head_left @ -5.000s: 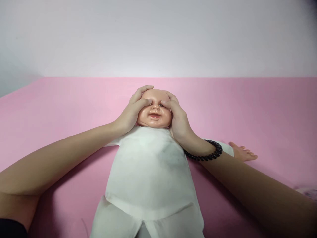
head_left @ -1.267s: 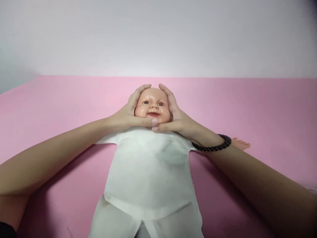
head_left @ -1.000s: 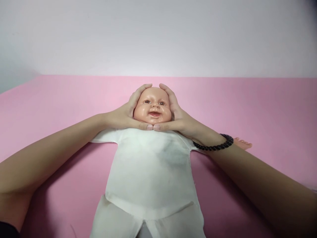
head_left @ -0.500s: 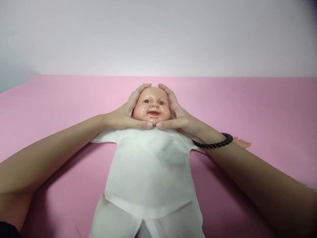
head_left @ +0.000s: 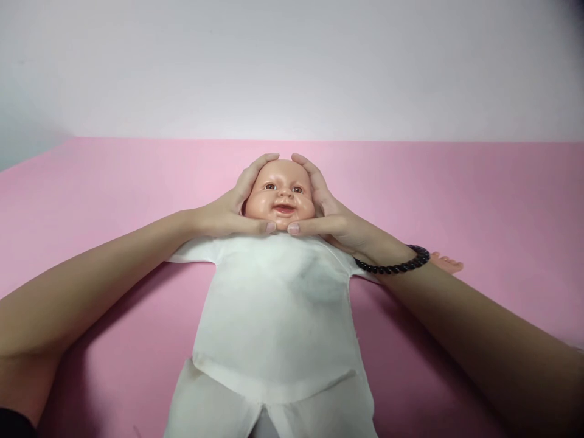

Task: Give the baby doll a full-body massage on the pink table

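A baby doll lies on its back on a pink mat (head_left: 91,201), its head (head_left: 281,194) toward the far wall and its white cloth body (head_left: 278,316) toward me. My left hand (head_left: 230,207) cups the left side of the doll's head, fingers over the crown and thumb under the chin. My right hand (head_left: 331,213) cups the other side the same way; its thumb tip nearly meets the left thumb below the chin. A black bead bracelet (head_left: 396,263) circles my right wrist. The doll's bare hand (head_left: 447,263) pokes out beyond that wrist.
The pink mat runs wide to both sides and back to a plain pale wall (head_left: 292,67). A small pale patterned thing shows at the right edge (head_left: 578,349). The doll's legs run out of the frame at the bottom.
Five seconds ago my thumbs lay over the doll's eyes; now they sit under the chin with the face uncovered. Over the last second both hands have hardly moved.
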Demonstrator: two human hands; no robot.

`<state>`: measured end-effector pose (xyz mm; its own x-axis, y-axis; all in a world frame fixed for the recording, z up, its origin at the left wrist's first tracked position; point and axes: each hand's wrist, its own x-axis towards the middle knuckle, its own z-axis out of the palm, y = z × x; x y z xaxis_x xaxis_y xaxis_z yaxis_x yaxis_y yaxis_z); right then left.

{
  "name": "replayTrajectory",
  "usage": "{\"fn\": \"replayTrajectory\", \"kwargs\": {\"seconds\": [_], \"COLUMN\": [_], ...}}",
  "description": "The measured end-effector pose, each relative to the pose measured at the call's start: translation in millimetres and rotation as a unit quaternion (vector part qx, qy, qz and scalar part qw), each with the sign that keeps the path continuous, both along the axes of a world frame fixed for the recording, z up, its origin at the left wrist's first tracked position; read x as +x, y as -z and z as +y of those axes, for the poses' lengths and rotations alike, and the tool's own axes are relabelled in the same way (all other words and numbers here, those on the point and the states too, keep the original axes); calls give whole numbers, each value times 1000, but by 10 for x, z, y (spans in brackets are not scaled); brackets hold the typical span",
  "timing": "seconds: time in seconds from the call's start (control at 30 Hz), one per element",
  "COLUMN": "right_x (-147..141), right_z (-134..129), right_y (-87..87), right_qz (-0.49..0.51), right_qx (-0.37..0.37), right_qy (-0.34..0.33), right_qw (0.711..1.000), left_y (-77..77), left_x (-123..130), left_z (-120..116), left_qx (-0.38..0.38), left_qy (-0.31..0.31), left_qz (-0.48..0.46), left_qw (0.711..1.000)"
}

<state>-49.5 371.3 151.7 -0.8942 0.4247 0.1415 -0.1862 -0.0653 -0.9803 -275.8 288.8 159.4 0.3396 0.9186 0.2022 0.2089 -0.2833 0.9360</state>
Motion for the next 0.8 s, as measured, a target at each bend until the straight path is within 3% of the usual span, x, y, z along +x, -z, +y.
{"fn": "replayTrajectory", "kwargs": {"seconds": [0.8], "right_x": [-12], "right_z": [-9], "right_y": [1], "right_qz": [-7], "right_qx": [15], "right_qy": [17], "right_qw": [1000], "left_y": [-9], "left_x": [27], "left_z": [0], "left_qx": [14], "left_qy": [-20], "left_qz": [24], "left_qw": [999]}}
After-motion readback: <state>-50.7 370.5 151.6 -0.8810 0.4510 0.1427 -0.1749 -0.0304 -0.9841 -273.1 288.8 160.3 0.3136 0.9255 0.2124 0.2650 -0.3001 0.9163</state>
